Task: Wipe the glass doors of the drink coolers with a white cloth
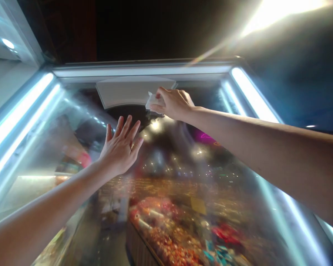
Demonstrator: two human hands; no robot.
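Observation:
My right hand [176,103] is closed around a crumpled white cloth or tissue [153,101] near the top of a large glass pane [166,159]. It looks pressed to the glass, just below a pale curved panel [124,92]. Lower and to the left, my left hand [120,147] lies against the pane with its fingers spread and holds nothing. Streaks and reflections blur much of the glass, so some of what lies behind it is hard to make out.
Bright light tubes [252,92] run along the frame on the right, with more light tubes [22,118] on the left. A white frame bar [141,71] crosses the top. Through or in the glass, a blurred heap of small colourful items [169,236] shows at the bottom.

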